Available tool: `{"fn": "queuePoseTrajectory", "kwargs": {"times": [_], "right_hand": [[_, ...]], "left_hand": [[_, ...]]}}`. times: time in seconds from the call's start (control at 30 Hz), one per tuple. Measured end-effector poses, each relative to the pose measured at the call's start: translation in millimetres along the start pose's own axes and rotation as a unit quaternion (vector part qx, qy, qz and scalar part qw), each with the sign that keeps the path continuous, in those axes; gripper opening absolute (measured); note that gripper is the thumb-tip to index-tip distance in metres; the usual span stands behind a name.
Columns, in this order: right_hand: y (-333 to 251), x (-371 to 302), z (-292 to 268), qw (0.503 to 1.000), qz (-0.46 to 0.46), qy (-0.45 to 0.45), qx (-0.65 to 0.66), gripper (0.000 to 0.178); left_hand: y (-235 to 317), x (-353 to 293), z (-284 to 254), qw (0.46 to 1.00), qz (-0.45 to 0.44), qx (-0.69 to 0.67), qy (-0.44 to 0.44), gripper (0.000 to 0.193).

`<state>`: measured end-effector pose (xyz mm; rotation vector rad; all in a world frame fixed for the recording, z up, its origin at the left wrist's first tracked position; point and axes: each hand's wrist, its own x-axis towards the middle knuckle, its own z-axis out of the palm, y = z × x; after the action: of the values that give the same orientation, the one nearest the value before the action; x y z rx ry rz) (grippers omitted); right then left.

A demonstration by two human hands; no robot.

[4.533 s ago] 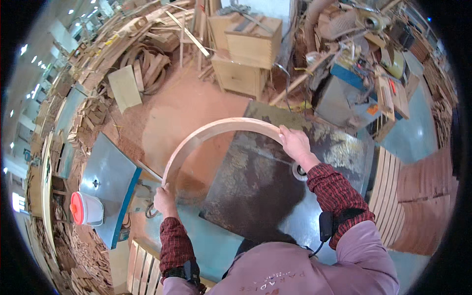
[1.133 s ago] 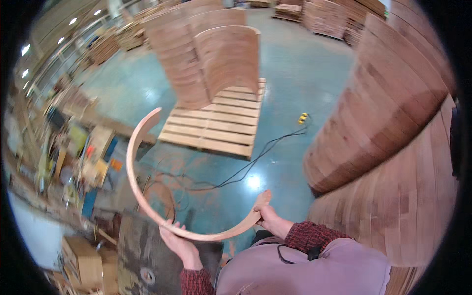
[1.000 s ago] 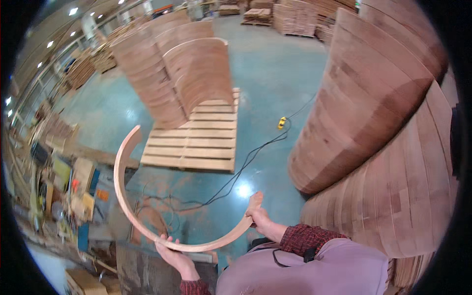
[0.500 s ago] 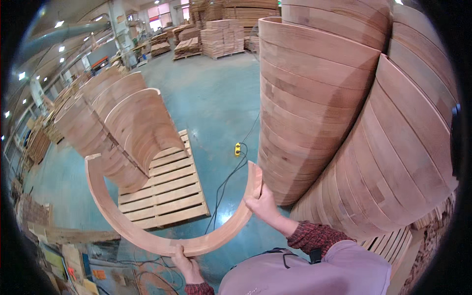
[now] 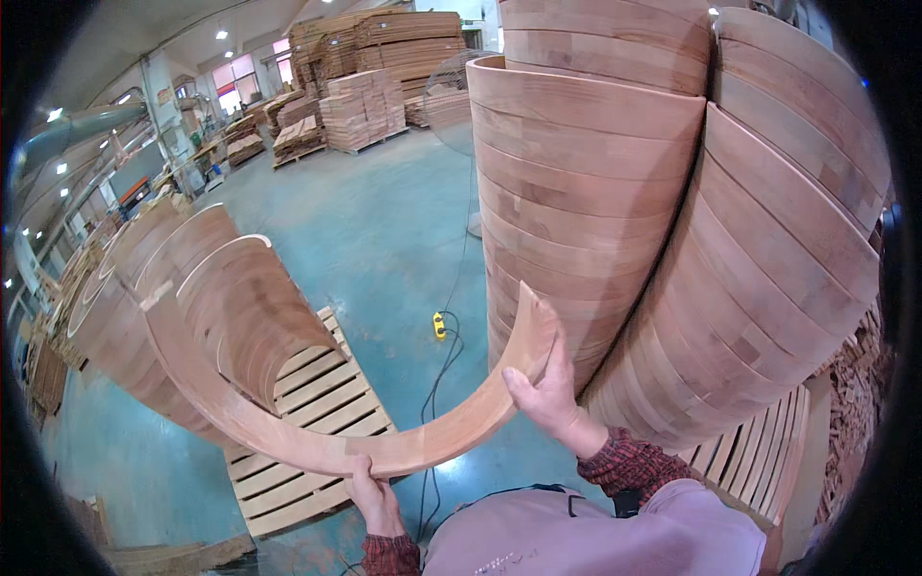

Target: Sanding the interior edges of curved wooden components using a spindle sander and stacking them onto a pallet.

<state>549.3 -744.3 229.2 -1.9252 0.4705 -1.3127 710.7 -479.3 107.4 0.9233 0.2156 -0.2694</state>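
While the left hand closes around the low middle of a curved wooden strip, the right hand, thumb spread from its fingers, clasps it near its right end, before the pale purple shirt.

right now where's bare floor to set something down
Free: teal floor between the curved panels at left, the yellow block and the far lumber piles. Crowded: the right, where tall stacks stand close, and the near side, spanned by the held wooden arc.
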Motion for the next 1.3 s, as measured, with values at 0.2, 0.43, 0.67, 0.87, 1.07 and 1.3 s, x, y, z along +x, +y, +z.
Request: {"fn": "queuePoseTrajectory", "kwargs": {"times": [0.2,0.43,0.67,0.87,1.07,1.3], "right_hand": [[-26.1,46.3,7.1,0.901,-0.365,0.117,-0.204,0.064],[-61.5,87.3,-6.7,0.778,-0.527,-0.03,-0.342,0.015],[-66.1,213.3,-64.5,0.691,-0.589,0.092,-0.409,0.033],[-111.4,297.5,-124.8,0.685,-0.565,0.195,-0.417,0.029],[-99.1,397.7,-185.6,0.768,-0.485,0.308,-0.283,0.038],[-54.2,471.6,-203.2,0.865,-0.223,0.358,-0.271,0.045]], "left_hand": [[26.1,45.7,63.2,0.996,-0.029,0.014,-0.082,0.04],[20.1,71.1,165.8,0.964,-0.093,0.004,-0.251,0.04],[38.8,34.0,309.0,0.918,-0.094,0.039,-0.383,0.047],[44.8,27.3,428.5,0.865,0.058,0.01,-0.499,0.064],[74.9,60.7,552.6,0.798,0.232,0.073,-0.551,0.056],[68.1,117.8,643.1,0.71,0.522,0.159,-0.445,0.048]]}}
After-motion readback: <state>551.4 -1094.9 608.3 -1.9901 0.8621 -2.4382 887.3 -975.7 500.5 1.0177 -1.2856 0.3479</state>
